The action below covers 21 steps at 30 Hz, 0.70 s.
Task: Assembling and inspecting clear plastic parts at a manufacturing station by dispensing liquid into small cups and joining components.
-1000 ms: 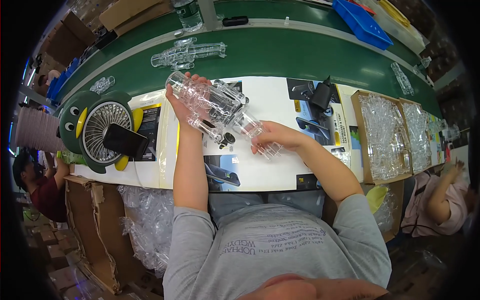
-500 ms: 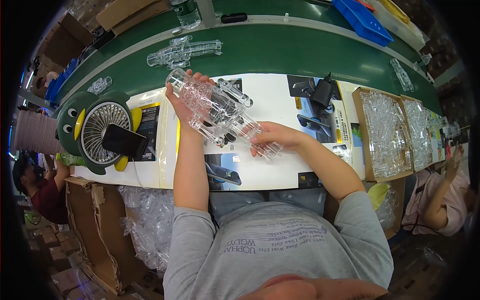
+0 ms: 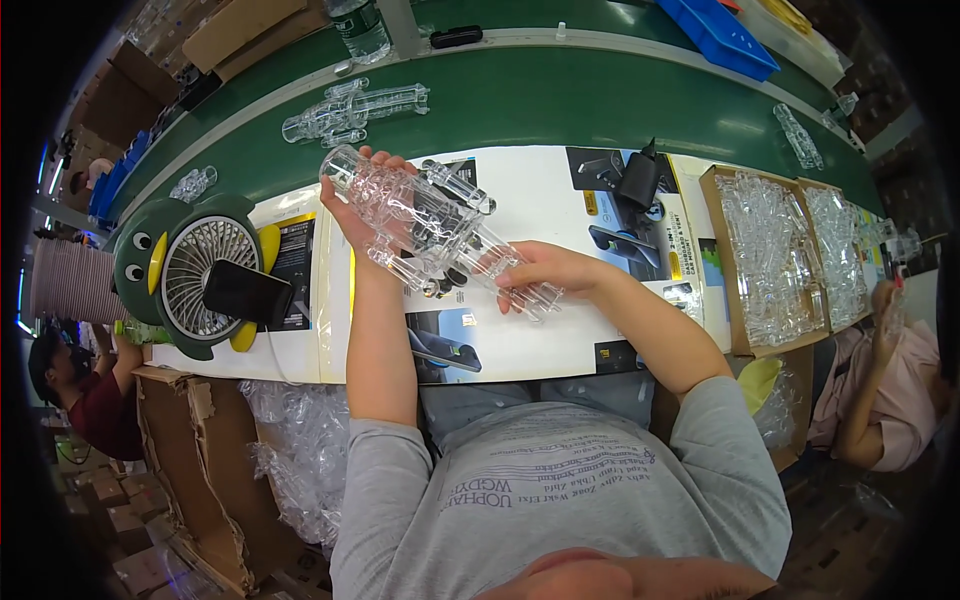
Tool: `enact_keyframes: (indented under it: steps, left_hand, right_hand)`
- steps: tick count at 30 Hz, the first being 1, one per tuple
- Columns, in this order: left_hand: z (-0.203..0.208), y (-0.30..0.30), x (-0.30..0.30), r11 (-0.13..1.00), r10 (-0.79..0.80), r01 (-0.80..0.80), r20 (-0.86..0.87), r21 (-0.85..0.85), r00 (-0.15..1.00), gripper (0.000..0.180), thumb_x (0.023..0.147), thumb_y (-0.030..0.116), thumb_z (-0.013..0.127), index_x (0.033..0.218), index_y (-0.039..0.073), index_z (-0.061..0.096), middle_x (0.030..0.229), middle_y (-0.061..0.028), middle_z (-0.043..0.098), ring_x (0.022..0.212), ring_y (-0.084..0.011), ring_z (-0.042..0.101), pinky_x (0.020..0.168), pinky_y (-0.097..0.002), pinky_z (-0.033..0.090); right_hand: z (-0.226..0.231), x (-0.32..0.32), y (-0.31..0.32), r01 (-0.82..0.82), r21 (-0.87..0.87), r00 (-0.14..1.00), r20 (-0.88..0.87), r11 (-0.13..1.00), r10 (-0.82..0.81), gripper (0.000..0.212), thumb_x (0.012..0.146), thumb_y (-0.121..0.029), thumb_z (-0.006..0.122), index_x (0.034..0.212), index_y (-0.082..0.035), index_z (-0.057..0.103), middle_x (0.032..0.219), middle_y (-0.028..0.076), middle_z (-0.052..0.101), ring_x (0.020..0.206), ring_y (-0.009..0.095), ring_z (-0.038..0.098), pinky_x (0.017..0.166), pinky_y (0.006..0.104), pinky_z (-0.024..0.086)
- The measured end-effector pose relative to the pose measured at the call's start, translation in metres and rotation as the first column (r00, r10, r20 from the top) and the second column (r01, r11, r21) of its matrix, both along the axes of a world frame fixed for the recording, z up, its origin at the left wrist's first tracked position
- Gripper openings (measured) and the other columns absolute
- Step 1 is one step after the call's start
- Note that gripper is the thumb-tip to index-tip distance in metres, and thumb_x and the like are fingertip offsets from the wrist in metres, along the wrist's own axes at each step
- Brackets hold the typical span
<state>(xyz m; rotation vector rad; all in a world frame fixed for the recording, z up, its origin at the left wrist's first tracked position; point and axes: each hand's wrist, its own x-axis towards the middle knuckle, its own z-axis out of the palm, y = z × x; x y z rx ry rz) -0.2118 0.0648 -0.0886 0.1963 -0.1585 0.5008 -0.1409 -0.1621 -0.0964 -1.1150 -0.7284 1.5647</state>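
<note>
Above the desk [image 3: 560, 95], the left fingers [image 3: 384, 160] grip a clear plastic assembly [image 3: 432, 220] by its wide end. The right fingers [image 3: 518, 273] pinch its narrower end.

Green worktop [image 3: 620, 98], partly covered by printed sheeting [image 3: 518, 185]; clear assembly [image 3: 355, 109] laid at eleven o'clock, smaller clear piece [image 3: 798, 137] at two.

1. A long green bench [image 3: 560, 100] runs across.
2. A grey metal post [image 3: 402, 30] stands at the back.
3. Brown boxes [image 3: 105, 492] sit low down on the left.
4. The floor [image 3: 850, 535] looks dark on the right.
</note>
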Motion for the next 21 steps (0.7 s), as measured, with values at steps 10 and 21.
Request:
enact_keyframes:
  steps: [10,21]
  left_hand:
    - [0.001,-0.002,0.0,0.999,-0.004,0.005,-0.011,0.042,1.0,0.053,0.075,0.05,0.057,0.101,0.004,0.054,0.086,-0.0119,0.056,0.083,-0.0264,0.054,0.085,-0.044,0.041]
    - [0.004,-0.011,0.001,0.999,0.008,-0.008,0.01,0.039,1.0,0.046,0.079,0.043,0.055,0.103,0.004,0.049,0.091,-0.0126,0.053,0.087,-0.0269,0.052,0.089,-0.0437,0.04]
  right_hand:
    - [0.002,-0.002,-0.001,-0.028,0.01,1.0,-0.008,1.0,0.028,0.035,0.083,-0.025,0.058,0.111,-0.005,0.051,0.077,0.008,0.063,0.063,0.008,0.056,0.059,0.0207,0.045]
    - [0.011,-0.006,-0.004,0.043,0.098,0.997,0.056,0.994,-0.048,0.042,0.078,-0.019,0.066,0.111,0.0,0.049,0.079,0.007,0.061,0.069,0.011,0.061,0.058,0.0227,0.046]
